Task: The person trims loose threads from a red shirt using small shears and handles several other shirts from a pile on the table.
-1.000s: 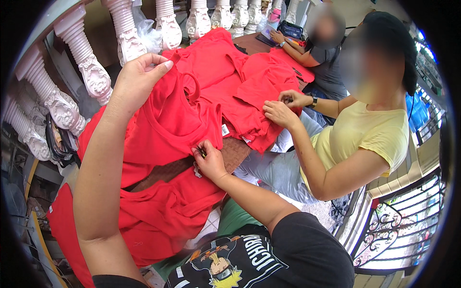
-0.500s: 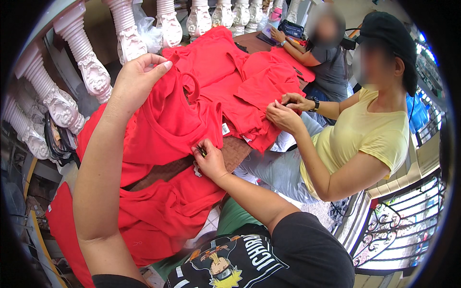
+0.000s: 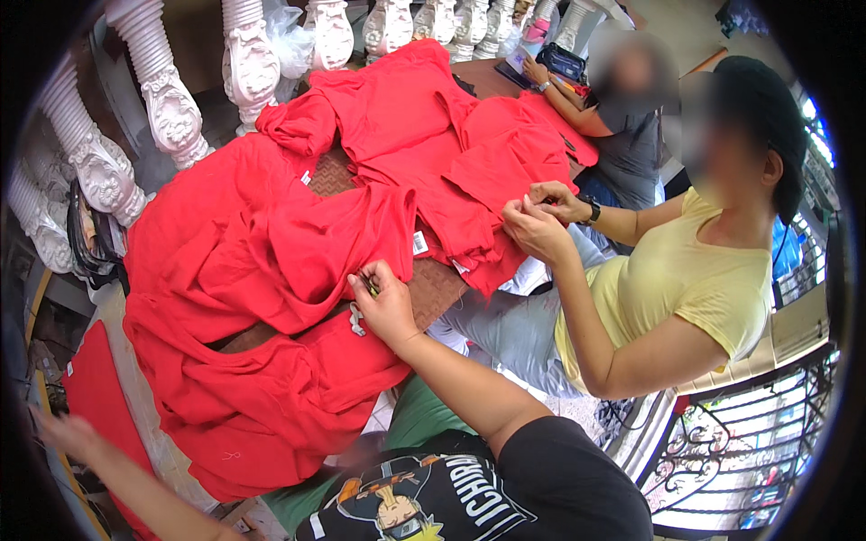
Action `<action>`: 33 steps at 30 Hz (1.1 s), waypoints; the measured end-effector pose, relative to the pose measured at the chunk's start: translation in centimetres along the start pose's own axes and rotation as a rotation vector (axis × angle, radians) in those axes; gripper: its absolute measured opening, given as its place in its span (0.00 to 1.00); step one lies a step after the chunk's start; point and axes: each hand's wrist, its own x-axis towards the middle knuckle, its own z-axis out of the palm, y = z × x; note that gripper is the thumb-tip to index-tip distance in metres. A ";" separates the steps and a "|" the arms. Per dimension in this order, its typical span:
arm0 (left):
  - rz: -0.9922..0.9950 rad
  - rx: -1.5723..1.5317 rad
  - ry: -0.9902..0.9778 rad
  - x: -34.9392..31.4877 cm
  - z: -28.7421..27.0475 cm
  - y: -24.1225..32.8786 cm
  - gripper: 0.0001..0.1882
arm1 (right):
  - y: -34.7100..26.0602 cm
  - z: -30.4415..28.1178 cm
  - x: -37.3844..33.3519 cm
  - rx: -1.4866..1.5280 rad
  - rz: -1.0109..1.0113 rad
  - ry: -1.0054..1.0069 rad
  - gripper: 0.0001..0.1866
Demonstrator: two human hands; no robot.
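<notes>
Low at the left, the left hand (image 3: 70,437) is blurred beside red cloth (image 3: 97,383); I cannot tell whether its grip is closed. Nearest on the surface (image 3: 439,285), a rumpled red garment (image 3: 262,388) looks light, soft and limp, easiest pinched at a hem or seam. Farther in, the right hand (image 3: 390,302) has its grip closed around a small dark tool (image 3: 370,286) beside a second red garment (image 3: 311,243). Beyond lie more red garments (image 3: 397,108), likely to drag together.
</notes>
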 end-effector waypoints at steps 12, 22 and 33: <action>-0.858 -0.198 0.082 -8.6 -1.8 3.0 0.50 | 1.7 0.1 0.6 0.003 -0.110 0.099 0.13; -0.764 -0.300 -0.097 -10.2 -2.9 -1.3 0.42 | 1.6 0.2 0.2 0.053 0.047 0.008 0.13; -0.582 -0.597 -0.241 -11.0 -0.8 14.6 0.30 | 1.1 -1.0 -0.5 0.223 -0.107 0.097 0.08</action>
